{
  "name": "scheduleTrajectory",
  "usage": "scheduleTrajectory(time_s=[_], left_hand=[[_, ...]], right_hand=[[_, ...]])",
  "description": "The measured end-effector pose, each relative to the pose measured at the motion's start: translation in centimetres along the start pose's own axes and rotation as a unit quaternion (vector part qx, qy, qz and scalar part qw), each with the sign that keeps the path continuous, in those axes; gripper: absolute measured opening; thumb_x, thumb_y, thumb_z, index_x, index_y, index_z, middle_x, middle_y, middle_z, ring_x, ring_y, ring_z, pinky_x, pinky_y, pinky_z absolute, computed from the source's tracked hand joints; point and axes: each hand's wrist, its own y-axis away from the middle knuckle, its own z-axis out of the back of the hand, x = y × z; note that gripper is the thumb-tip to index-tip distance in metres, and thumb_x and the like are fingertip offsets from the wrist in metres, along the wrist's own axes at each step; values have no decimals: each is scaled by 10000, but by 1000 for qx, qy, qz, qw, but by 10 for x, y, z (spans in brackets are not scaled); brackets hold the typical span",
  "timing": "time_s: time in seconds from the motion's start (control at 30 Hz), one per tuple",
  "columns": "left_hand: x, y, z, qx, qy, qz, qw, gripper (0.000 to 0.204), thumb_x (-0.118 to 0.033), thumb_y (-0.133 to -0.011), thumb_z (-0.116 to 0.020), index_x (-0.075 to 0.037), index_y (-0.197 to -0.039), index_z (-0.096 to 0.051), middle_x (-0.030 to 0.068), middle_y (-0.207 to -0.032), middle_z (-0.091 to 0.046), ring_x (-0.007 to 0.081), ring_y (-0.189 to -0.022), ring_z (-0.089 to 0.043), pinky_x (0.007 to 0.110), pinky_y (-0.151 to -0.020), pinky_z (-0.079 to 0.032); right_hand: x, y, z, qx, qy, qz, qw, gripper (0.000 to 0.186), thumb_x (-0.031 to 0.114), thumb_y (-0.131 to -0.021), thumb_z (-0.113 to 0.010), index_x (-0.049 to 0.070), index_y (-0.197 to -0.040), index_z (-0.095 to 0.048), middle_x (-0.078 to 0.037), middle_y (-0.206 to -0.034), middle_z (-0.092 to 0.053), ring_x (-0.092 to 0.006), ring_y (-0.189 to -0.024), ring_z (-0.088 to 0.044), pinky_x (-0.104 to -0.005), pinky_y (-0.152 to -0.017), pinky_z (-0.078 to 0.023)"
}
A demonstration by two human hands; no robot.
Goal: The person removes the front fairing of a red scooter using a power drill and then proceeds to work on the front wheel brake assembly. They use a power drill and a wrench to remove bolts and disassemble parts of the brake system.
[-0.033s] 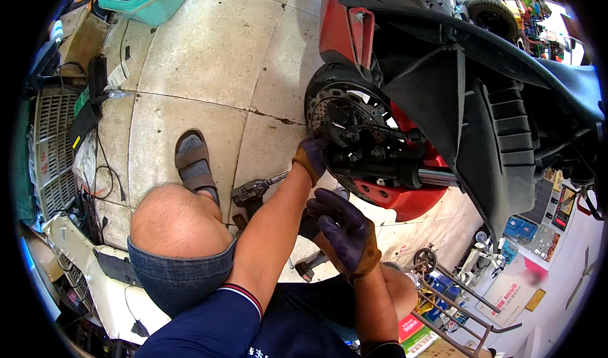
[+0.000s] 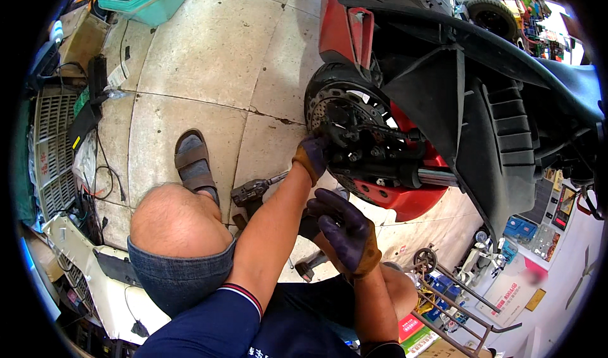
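Note:
My left hand (image 2: 311, 158), in a dark purple and tan work glove, reaches to the lower end of the fork beside the scooter's front wheel (image 2: 324, 82). Its fingers look bent around a small part there, but the tips merge with dark metal. A slotted brake disc (image 2: 334, 102) shows on the wheel, with a black brake caliper (image 2: 354, 133) close to my fingers. Below the red fender (image 2: 405, 199), my right hand (image 2: 351, 234) is held palm up in a matching glove. Its fingers are loosely bent and apart, with nothing clearly seen in them.
A power drill-like impact wrench (image 2: 251, 192) lies on the floor tiles beside my left forearm; another tool (image 2: 310, 267) lies between my legs. A teal bin (image 2: 147, 0) stands far left. Loose panels and cables (image 2: 101, 168) line the left side; a metal-framed cart (image 2: 456, 294) stands right.

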Motion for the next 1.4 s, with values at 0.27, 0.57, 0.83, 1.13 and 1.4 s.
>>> scheduleTrajectory(time_s=[0.27,0.57,0.83,1.13,1.4], left_hand=[[-22,-15,-12,-19,161,108,981,333,-94,-942,-541,-78,-1275,-549,116,-1179,-655,283,-1043,-655,422,-888,-566],[-26,-13,-33,-63,145,155,975,348,-91,-939,-544,-122,-1285,-571,96,-1174,-656,286,-979,-655,489,-831,-590],[-17,-17,-23,-39,111,172,978,337,-66,-935,-571,-74,-1272,-585,118,-1197,-661,285,-1063,-648,418,-924,-560],[20,-20,39,-27,-167,-28,985,298,-128,-946,-521,-87,-1220,-631,93,-1178,-681,252,-1044,-665,375,-847,-565],[-10,-2,-9,-63,195,147,968,306,-132,-952,-524,-80,-1237,-622,91,-1192,-674,247,-1066,-655,382,-881,-544]], right_hand=[[-6,4,1,-6,10,15,1000,445,51,-954,-581,6,-1390,-508,-140,-1220,-664,-178,-1035,-657,-314,-904,-525],[-9,4,3,-1,-30,5,1000,461,45,-953,-581,13,-1405,-494,-139,-1232,-657,-183,-1037,-657,-320,-907,-529],[-8,-2,-3,8,-24,-2,1000,467,32,-953,-577,0,-1409,-481,-150,-1238,-649,-202,-1060,-650,-334,-926,-529],[4,-20,-19,37,-16,-31,999,451,25,-961,-572,-14,-1401,-483,-170,-1238,-644,-209,-1069,-647,-340,-938,-526],[11,-31,-11,16,49,-67,996,281,37,-955,-582,-44,-1221,-624,-145,-1138,-682,-196,-1019,-669,-329,-913,-534]])
